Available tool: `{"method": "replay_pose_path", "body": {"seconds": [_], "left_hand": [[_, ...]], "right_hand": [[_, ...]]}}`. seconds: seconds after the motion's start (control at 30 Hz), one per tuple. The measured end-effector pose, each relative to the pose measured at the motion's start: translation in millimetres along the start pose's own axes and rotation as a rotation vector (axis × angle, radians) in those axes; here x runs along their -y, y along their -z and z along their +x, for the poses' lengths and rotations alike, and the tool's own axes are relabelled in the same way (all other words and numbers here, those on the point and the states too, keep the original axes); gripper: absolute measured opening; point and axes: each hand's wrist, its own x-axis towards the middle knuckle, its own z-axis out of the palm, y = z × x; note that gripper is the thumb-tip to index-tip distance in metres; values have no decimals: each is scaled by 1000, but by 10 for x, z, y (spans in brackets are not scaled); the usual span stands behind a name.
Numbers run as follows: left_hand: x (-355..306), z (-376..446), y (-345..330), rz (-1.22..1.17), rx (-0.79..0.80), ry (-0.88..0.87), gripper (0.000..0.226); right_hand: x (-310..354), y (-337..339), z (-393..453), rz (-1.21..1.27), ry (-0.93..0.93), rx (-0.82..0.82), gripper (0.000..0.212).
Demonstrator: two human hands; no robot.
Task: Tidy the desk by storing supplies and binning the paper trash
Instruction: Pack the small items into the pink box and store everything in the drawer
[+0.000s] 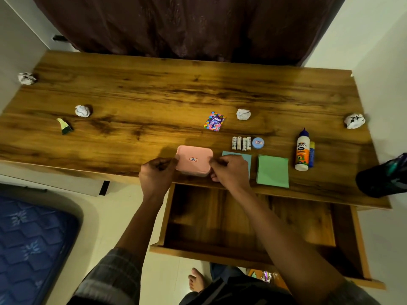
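The pink box (194,160) sits at the near edge of the surface (154,89), directly above the left part of the open drawer (248,219), and both hands are on it: the left hand (156,172) grips its left end with curled fingers, the right hand (230,171) grips its right end, thumb side on the lid edge and fingers curled down the near right corner. The box's long axis runs left to right, so the two hands hold it across its length, one at each short side. Neither hand is nearer; the box lies between them and just far of both wrists. The drawer opening lies straight toward the near side and lower than the box, so the coming move, as I judge it, is either a short pull near and down into the drawer or a lift of the lid where it stands; the picture does not settle which. To the right of the box, partly under the right hand, lies a blue pad (244,156), then a green pad (273,170), with four batteries (241,143) and a small round tin (258,143) just far of them, and a glue bottle (302,150) further right. Paper balls (82,111) lie well apart across the surface, none within reach of the hands as they stand, and a candy packet (214,121) lies far of the box.
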Motion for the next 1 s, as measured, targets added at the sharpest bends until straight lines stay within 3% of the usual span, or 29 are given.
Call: {"method": "replay_pose_path", "body": {"seconds": [0.07, 0.13, 0.27, 0.4, 0.53, 0.6, 0.67, 0.73, 0.83, 1.0], "left_hand": [[-17, -79, 37, -37, -31, 42, 60], [-91, -248, 101, -200, -73, 93, 43], [6, -712, 378, -421, -97, 225, 28], [644, -1234, 579, -542, -63, 711, 38], [980, -1730, 669, -715, -75, 1216, 63], [1012, -1866, 649, -914, -72, 1423, 84], [988, -1934, 592, -1078, -12, 1451, 100], [921, -1905, 517, -1152, 98, 1362, 110], [789, -1721, 429, -1194, 253, 1239, 110], [771, -1432, 414, -1099, 433, 1136, 111]], "right_hand": [[6, 31, -93, 20, -25, -48, 43], [-7, 134, -274, 105, -59, -59, 59], [-308, 497, -887, 296, -147, -12, 54], [-942, 867, -1612, 501, -561, 32, 48], [-1194, 1101, -2102, 796, -907, -167, 39], [-1213, 1156, -2220, 941, -1005, -267, 51], [-1161, 1184, -2268, 1079, -1134, -407, 70], [-1222, 1191, -2260, 1268, -1203, -409, 95], [-1445, 1132, -2172, 1440, -1050, -261, 120], [-1595, 1100, -1971, 1438, -884, -227, 144]]}}
